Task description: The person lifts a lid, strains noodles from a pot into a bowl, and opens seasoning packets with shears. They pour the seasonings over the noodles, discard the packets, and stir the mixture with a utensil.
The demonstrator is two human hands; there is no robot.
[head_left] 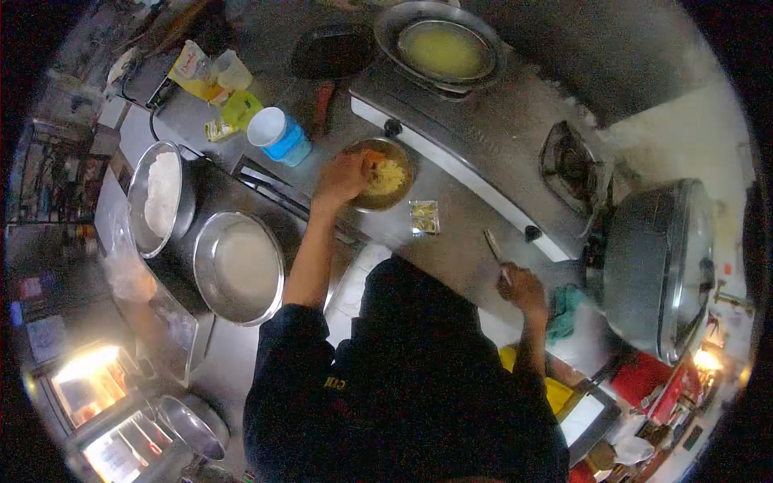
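Observation:
My left hand (345, 179) reaches over a round metal bowl (393, 198) of pale yellow, chopped-looking food (386, 177). Its fingers are closed around something small and orange that I cannot make out. Farther right, my right hand (523, 288) grips a thin utensil (492, 244), perhaps a knife, pointing up and left above the steel counter (459, 258). Between the hands, just right of the bowl, lies a small clear packet (424, 217) with yellowish-green contents. A blue and white cup (279, 138) stands left of the bowl.
A stove (499, 141) holds a wide pan (441, 50) of yellow liquid. At right are a large lidded pot (656, 266) and green cloth (566, 312). Two steel bowls, one with white powder (163, 193), the other with pale contents (245, 262), sit left near a dark pan (332, 51).

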